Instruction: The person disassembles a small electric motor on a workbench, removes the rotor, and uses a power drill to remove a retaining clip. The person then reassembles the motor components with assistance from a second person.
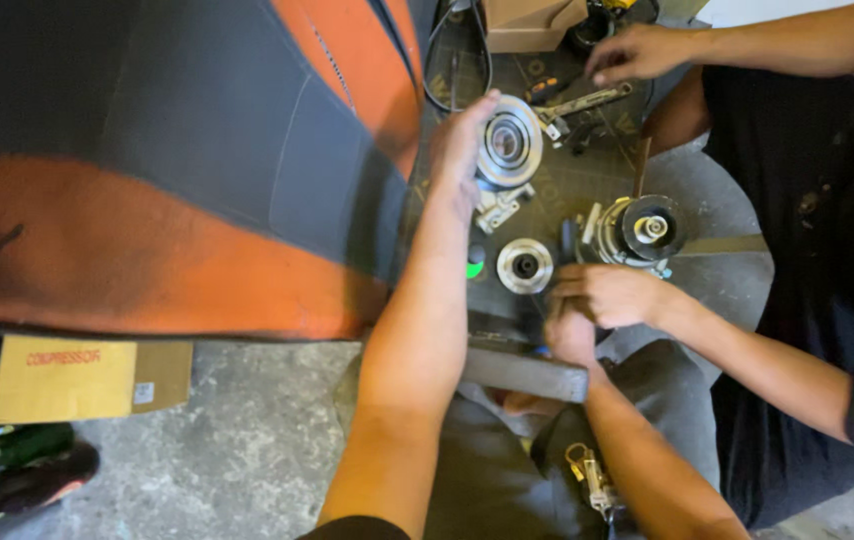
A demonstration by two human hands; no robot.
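Overhead, the left hand (462, 150) is gripping a pulley (509, 143) above the worktop (587, 180), fingers curled on its rim; the right hand's (572, 335) grip is unclear. A slip could be dropping it onto parts below.

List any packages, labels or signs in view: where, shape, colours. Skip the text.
Cardboard box: lower left on the concrete floor, flat rectangular, tan, red print on its face.
White label: small square sticker on that box's right end.
Second carton: top centre at the far edge of the dark work mat, plain brown, cut off by the frame.
No screens or signs.
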